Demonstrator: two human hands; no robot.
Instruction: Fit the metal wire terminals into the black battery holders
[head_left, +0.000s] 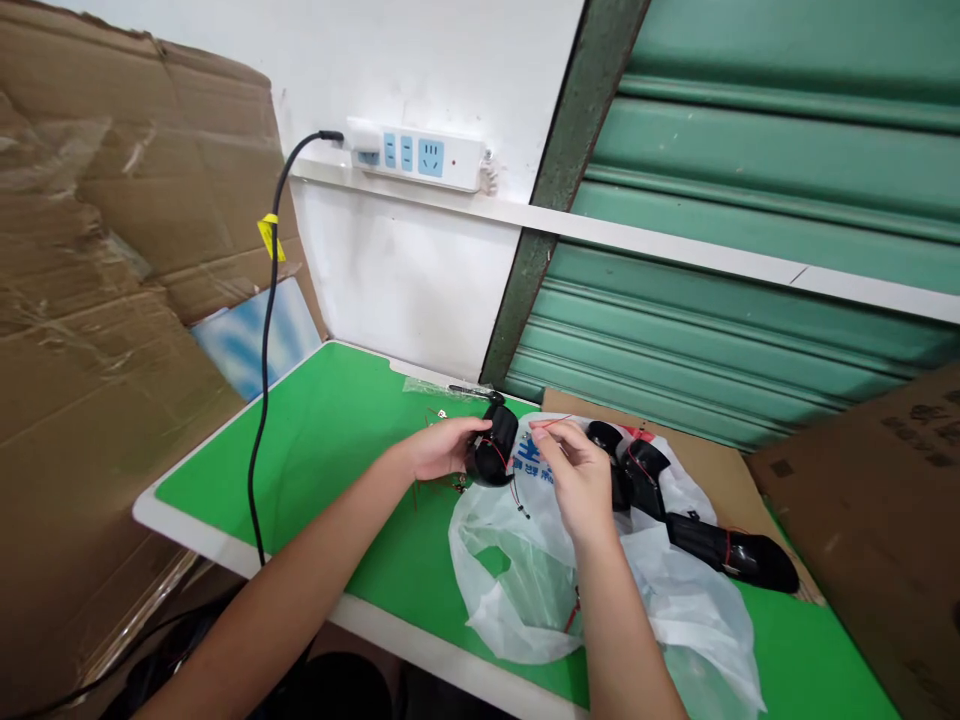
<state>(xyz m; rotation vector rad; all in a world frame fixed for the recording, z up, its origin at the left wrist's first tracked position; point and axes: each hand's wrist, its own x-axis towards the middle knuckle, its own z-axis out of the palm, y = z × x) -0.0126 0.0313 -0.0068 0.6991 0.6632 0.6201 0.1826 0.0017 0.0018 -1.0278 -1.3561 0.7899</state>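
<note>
My left hand (442, 446) is closed round a glossy black plastic part (493, 455), holding it above the green table. Thin red and black wires hang from that part, with a small dark connector (523, 512) at one end. To the right, my right hand (576, 465) pinches a thin red wire (551, 422) between thumb and fingertips. Under and around my right forearm lies a crumpled white plastic bag (517, 590) with blue print. Several similar black parts (645, 470) rest on the bag, and a longer black part (739, 555) with a red wire lies farther right.
Small metal bits with wires (441, 415) lie on the green table (315, 440) left of my hands. A black cable (264, 380) runs down from the wall power strip (420, 155). Cardboard (112, 250) stands at the left; a cardboard box (870, 520) is at the right.
</note>
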